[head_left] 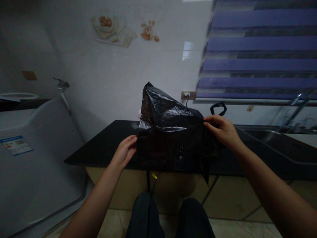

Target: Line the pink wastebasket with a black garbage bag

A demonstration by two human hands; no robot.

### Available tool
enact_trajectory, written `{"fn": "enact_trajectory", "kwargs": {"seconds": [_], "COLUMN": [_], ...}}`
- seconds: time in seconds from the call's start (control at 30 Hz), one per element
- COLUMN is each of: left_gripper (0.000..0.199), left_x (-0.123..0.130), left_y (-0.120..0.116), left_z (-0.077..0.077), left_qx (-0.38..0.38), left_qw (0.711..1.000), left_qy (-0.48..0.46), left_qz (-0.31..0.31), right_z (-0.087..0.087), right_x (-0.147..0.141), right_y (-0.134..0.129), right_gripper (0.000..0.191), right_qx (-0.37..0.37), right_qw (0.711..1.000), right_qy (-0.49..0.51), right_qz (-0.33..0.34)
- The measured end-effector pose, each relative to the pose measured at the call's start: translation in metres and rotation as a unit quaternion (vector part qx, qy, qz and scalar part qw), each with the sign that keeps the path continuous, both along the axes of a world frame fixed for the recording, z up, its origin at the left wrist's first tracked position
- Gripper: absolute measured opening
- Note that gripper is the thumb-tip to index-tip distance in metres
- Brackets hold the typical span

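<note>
Head view | left hand [125,151], right hand [225,131] pinched opposite sides of black bag [170,120] | bag held over table [99,145] front edge | looked partly spread; creases, drooping corner probably left to straighten

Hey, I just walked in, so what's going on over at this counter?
A person's left hand and right hand hold a black plastic bag spread out between them, over a dark countertop. The left pinches its left edge; the right pinches its right side, slightly higher. What, if anything, is inside can't be made out. A sink is off to the right.
</note>
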State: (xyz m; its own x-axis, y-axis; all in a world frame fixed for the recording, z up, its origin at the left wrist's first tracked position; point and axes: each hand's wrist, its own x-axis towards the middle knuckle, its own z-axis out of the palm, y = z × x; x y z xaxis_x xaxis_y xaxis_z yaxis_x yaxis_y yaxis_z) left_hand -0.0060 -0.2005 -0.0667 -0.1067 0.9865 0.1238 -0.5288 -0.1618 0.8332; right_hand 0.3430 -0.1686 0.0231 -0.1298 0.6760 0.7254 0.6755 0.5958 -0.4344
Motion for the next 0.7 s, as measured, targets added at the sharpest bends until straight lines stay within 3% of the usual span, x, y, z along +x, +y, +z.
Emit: {"fn": "enact_trajectory", "kwargs": {"seconds": [0.7], "left_gripper": [0.013], "left_x": [-0.0012], "left_y": [-0.0012], "left_z": [-0.0015], "left_qx": [0.000], "left_qw": [1.000], "left_qy": [-0.007], "left_qz": [0.002], "right_z": [0.0019], "right_x": [-0.0049], "right_y": [-0.0062], "right_gripper": [0.032], "right_qx": [-0.004], "right_qw": [1.000], "right_qy": [0.020], "right_qz": [-0.007]}}
